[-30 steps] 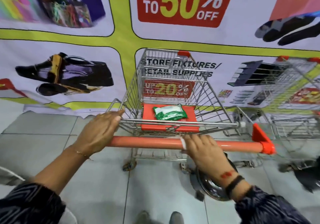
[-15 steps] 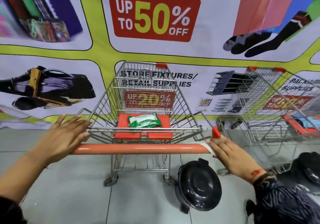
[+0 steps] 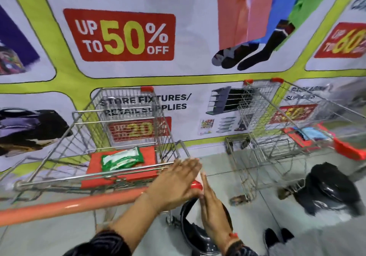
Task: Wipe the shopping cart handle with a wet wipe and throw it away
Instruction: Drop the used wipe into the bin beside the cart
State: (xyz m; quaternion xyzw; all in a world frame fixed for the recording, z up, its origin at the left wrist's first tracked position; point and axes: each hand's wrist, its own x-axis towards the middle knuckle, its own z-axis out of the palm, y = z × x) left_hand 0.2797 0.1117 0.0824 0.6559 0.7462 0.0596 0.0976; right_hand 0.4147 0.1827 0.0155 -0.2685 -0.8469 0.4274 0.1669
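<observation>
The cart's orange handle (image 3: 69, 206) runs from the lower left up to its red end cap (image 3: 196, 185). Both my hands meet at that right end. My left hand (image 3: 174, 184) lies flat over the handle end, fingers straight. My right hand (image 3: 212, 202) stands edge-up against it, and a thin sliver of the white wet wipe (image 3: 199, 175) shows between the two hands; the remainder of the wipe is hidden. A green pack of wipes (image 3: 121, 158) lies on the cart's red seat flap (image 3: 93, 178).
A black lidded bin (image 3: 198, 236) stands on the floor right under my hands. A second wire cart (image 3: 277, 127) is parked to the right, with a black bag-lined bin (image 3: 326, 192) beside it. A printed banner (image 3: 122, 36) covers the wall behind. The image is motion-blurred.
My left hand has left the handle's left end and crossed over to the right end, meeting my right hand. The view has swung right, showing more of the second cart.
</observation>
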